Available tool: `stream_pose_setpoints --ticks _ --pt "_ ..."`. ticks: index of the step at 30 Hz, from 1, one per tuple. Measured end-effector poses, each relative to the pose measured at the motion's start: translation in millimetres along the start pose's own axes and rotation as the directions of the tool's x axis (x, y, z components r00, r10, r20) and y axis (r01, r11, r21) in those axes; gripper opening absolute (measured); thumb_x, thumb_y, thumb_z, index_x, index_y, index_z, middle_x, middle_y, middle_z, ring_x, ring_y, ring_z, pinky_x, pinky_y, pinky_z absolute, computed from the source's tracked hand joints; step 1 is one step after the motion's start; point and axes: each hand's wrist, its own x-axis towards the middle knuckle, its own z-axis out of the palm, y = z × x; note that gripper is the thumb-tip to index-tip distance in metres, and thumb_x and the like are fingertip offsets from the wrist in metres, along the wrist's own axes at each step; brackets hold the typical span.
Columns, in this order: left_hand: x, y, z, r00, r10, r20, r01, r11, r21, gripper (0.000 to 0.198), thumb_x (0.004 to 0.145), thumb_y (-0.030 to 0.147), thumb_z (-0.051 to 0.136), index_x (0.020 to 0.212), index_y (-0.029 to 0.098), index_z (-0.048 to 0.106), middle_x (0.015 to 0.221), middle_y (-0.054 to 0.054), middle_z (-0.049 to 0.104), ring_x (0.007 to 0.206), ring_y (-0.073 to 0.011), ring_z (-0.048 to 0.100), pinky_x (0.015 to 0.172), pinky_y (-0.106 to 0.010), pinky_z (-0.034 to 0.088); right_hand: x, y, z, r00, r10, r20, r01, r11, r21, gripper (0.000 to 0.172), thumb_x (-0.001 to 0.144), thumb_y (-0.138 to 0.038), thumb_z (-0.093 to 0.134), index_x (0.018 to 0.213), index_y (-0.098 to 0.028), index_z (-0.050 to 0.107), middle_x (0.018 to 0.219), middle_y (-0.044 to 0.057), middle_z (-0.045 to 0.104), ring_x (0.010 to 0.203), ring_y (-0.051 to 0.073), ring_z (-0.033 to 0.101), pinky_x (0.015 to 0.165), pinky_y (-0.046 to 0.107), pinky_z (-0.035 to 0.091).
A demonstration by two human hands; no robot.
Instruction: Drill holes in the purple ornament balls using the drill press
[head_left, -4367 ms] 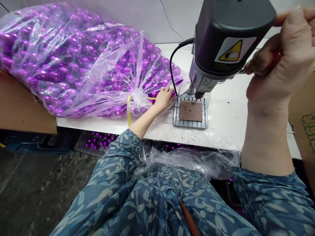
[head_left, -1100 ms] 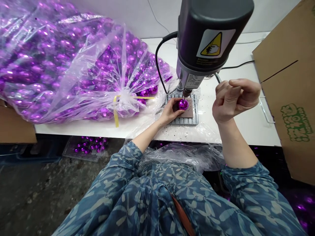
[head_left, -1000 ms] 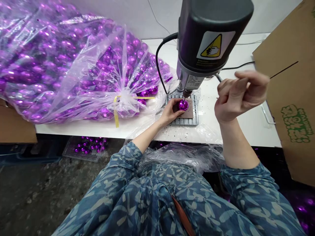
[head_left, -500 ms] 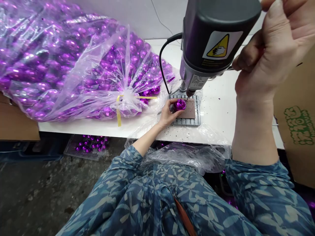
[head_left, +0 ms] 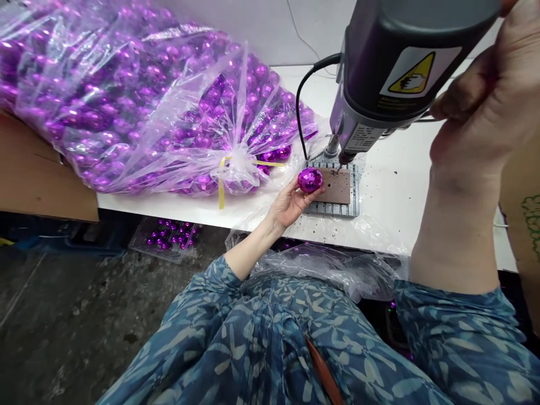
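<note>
My left hand holds a shiny purple ball in its fingertips, palm up, just left of the drill's base plate. The ball is off the brown pad and clear of the bit. My right hand is raised at the upper right, fingers wrapped round the thin metal feed lever beside the grey drill head. The lever is mostly hidden by the hand.
A big clear bag full of purple balls, tied with yellow ribbon, lies on the white table. A tray of purple balls sits on the floor below. Cardboard at left, a cardboard box at right. Plastic sheet on my lap.
My right hand rose with the lever from table height to beside the drill head. My left hand drew the purple ball off the pad toward the left and turned palm up.
</note>
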Motion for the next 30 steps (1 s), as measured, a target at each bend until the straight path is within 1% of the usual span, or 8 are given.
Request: stream_pose_setpoints --ticks 4,7,10,12,15,17,25,30 --pt "2 0 -7.1 1.000 -0.028 0.011 0.028 1.000 -0.003 0.030 0.113 0.035 0.045 0.123 0.013 0.063 0.120 -0.016 0.071 0.126 -0.0277 0.074 0.077 -0.022 0.070 0 0 1 1.000 0.013 -0.006 -0.012 1.000 0.020 0.021 0.096 -0.013 0.061 0.079 -0.021 0.072 0.060 -0.004 0.032 0.037 0.001 0.024 0.032 0.023 0.010" --pt "4 -3 -17.1 0.999 -0.005 0.048 0.003 0.999 0.042 0.026 0.109 0.036 0.057 0.121 0.014 0.064 0.124 -0.015 0.071 0.128 -0.0287 0.072 0.086 -0.030 0.071 1 0 0 1.000 0.019 0.008 -0.019 0.997 0.070 0.024 0.095 -0.013 0.059 0.077 -0.020 0.073 0.059 -0.003 0.031 0.037 0.003 0.027 0.032 0.025 0.009" --pt "6 -9 -30.4 0.982 0.126 0.138 -0.151 0.970 0.191 0.032 0.096 0.037 0.078 0.118 0.018 0.064 0.127 -0.012 0.071 0.132 -0.0295 0.068 0.105 -0.045 0.066 1 0 0 1.000 0.020 0.009 -0.021 0.994 0.103 0.017 0.091 -0.017 0.067 0.077 -0.020 0.074 0.057 -0.003 0.034 0.036 0.003 0.027 0.031 0.026 0.009" --pt "8 -12 -40.1 0.931 0.258 0.257 -0.335 0.883 0.327 0.046 0.084 0.038 0.091 0.117 0.022 0.063 0.127 -0.008 0.071 0.133 -0.0279 0.067 0.114 -0.051 0.059 1 -1 0 1.000 0.019 0.013 -0.020 0.996 0.093 0.012 0.089 -0.021 0.074 0.077 -0.021 0.075 0.060 -0.003 0.046 0.037 0.001 0.028 0.031 0.025 0.010" --pt "15 -16 -53.5 0.788 0.398 0.469 -0.600 0.665 0.445 0.065 0.070 0.041 0.100 0.121 0.027 0.062 0.134 -0.006 0.069 0.132 -0.0257 0.066 0.120 -0.052 0.053 0 -5 3 1.000 0.023 0.016 -0.025 0.996 0.081 0.015 0.090 -0.017 0.072 0.075 -0.022 0.074 0.064 -0.005 0.054 0.037 0.000 0.030 0.031 0.022 0.011" --pt "20 -18 -61.0 0.699 0.433 0.569 -0.708 0.534 0.462 0.070 0.070 0.044 0.100 0.126 0.029 0.061 0.138 -0.008 0.067 0.133 -0.0255 0.065 0.120 -0.051 0.052 0 -7 5 0.999 0.044 0.010 -0.045 0.995 0.084 0.023 0.093 -0.011 0.063 0.074 -0.021 0.073 0.060 -0.005 0.051 0.037 0.000 0.031 0.031 0.022 0.011" --pt "32 -21 -76.4 0.472 0.430 0.769 -0.881 0.212 0.423 0.065 0.087 0.045 0.087 0.141 0.031 0.054 0.146 -0.011 0.061 0.138 -0.0267 0.062 0.116 -0.050 0.055 -1 -12 8 0.998 0.060 0.002 -0.060 0.995 0.084 0.030 0.095 -0.005 0.056 0.074 -0.020 0.071 0.059 -0.005 0.048 0.036 -0.001 0.027 0.031 0.021 0.011" --pt "25 -20 -75.7 0.411 0.423 0.808 -0.906 0.097 0.411 0.061 0.092 0.050 0.080 0.144 0.030 0.053 0.146 -0.012 0.059 0.140 -0.0281 0.060 0.114 -0.050 0.055 -1 -14 7 0.998 0.070 0.009 -0.070 0.993 0.090 0.031 0.095 -0.004 0.055 0.074 -0.020 0.071 0.058 -0.005 0.050 0.036 0.000 0.028 0.031 0.023 0.011"
